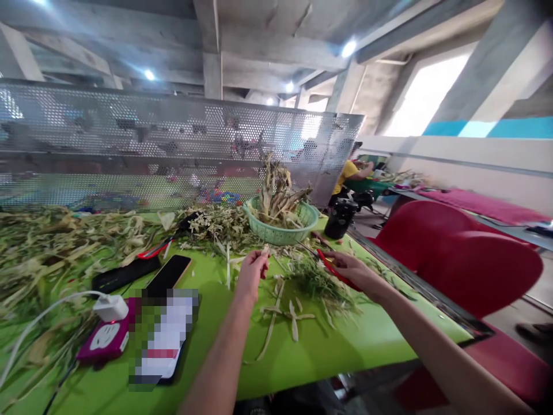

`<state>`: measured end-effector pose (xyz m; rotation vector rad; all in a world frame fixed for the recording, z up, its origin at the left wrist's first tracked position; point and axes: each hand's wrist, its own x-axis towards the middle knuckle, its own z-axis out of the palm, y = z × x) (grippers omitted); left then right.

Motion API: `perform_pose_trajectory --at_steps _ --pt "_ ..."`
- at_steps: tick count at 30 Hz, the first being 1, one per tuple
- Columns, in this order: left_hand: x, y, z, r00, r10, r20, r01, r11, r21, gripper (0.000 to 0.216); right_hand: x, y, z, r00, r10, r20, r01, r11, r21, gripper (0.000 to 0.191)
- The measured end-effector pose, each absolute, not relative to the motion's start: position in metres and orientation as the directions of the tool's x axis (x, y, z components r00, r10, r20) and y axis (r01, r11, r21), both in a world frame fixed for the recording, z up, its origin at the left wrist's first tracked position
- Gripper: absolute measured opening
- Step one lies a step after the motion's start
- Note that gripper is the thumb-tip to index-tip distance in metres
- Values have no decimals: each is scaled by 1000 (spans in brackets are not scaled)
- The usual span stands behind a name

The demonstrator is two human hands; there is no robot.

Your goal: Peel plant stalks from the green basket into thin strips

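My left hand point(257, 268) is closed in a pinch above the green table point(276, 380), with a small pale piece of dried husk point(266, 248) showing at its fingertips. Red-handled scissors point(329, 265) are gripped in my right hand point(349, 270), their blades pointing left toward the pinched piece but apart from it. Below the scissors lies a heap of thin green strips point(317, 283). Cut pale husk strips point(294, 317), some crossed over each other, rest on the table between my forearms. Just beyond my hands stands a light green plastic basket point(280, 233) holding dried husks point(276, 193).
Loose husks point(64, 242) cover the table's left side. A dark phone point(168, 275), a lit phone point(166, 340) and a purple power strip point(106, 340) with a white charger lie left. A black jar point(340, 219) stands right of the basket. Red chairs point(484, 265) and a person in yellow point(348, 173) are rightward.
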<state>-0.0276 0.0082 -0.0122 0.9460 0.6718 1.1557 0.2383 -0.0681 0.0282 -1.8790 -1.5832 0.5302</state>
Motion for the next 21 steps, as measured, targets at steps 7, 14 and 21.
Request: perform_pose_trajectory --at_steps 7,14,21 --pt "-27 6 -9 285 959 6 -445 127 887 41 208 -72 40 -54 998 14 702 48 -710 65" --pt "-29 10 -12 207 978 -32 -462 127 877 33 180 -83 48 -154 985 -73 771 74 -633 60" --pt "-32 6 -7 164 985 -57 -478 130 868 36 176 -85 45 -183 983 -2 813 151 -562 55"
